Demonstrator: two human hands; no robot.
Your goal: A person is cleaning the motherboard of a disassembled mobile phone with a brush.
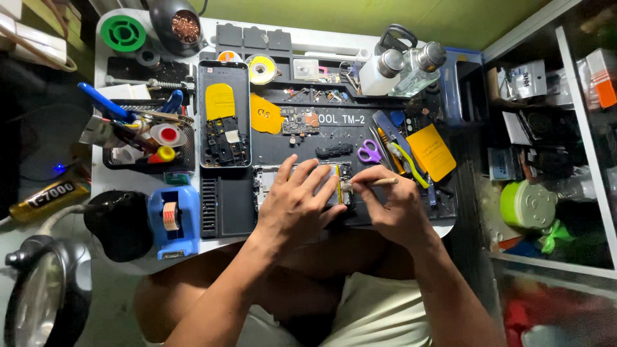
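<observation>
Both grips were busy at the lower middle of the frame, over an opened phone (302, 183) lying flat on the dark work mat (225, 212). From the head view, the left hand (297, 207) lay palm down with its fingers spread across the phone's body, not closed around anything, pressing it so it would not slide on the mat. The right hand (393, 207) was pinched around a thin wooden-handled tool (373, 183), held low and nearly level like a pen, its tip meeting the phone's right edge just beside the left fingertips. That flat angle looked suited to working along a seam or a small part, though the tip itself was too small to make out.

Parts sat within easy reach above the hands: a second phone shell (223, 114) with a yellow patch stood lengthwise at the upper left of the mat, a small circuit board (299, 121) lay near the mat's centre, and purple-handled scissors (369, 151) rested just above the right hand. A yellow card (432, 151) lay tilted at the right edge of the mat. To the left, on the white table (103, 51), a wire basket (148, 138) kept pens and small bottles together, with a blue tape dispenser (173, 222) below it. Two clear pump bottles (411, 67) stood at the upper right, well apart from the work.
</observation>
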